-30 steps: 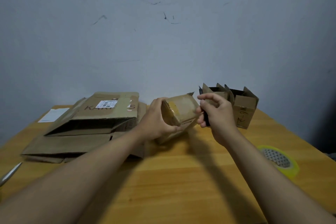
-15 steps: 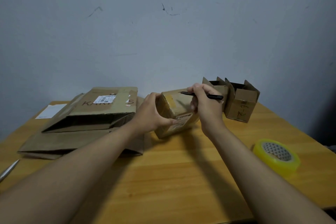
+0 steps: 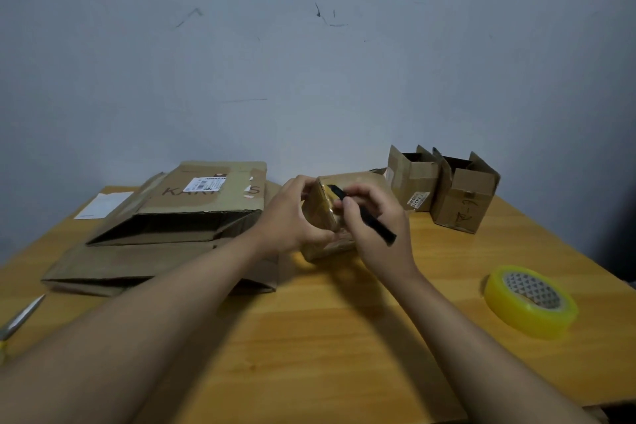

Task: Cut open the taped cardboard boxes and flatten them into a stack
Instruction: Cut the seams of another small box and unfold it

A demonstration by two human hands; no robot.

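Gripping small taped box (image 3: 347,213) w/ left hand (image 3: 292,217), fingers curled round its near-left end, thumb underneath, holding it tilted just above table (image 3: 344,337), centre of view. Pinching black cutter (image 3: 361,213) in right hand (image 3: 378,227), pen-style, tip pointing up-left and meeting glossy taped edge at top of box's near face. Blade itself too small to make out, so not saying whether it's touching or already in the tape.

Judging the step: starting the slit along the taped seam. Doing it well probably meaning:
- keeping tip shallow, riding the gap btwn flaps, not digging into cardboard
- drawing cutter away from left fingers, which are sitting v. close to the tip right now; shifting them back off the cut line first
- bracing box firmly, maybe setting it down on table so it isn't twisting under pressure
- running one steady stroke, then turning box for the end seams

Lying flat at left: stack of flattened boxes (image 3: 165,237), big labelled one on top. Standing behind at right, flaps up: two open boxes (image 3: 444,189), not yet flattened. Also sitting around: yellow tape roll (image 3: 530,301) near right, white paper (image 3: 103,205) far left, silvery tool (image 3: 20,318) at left edge.
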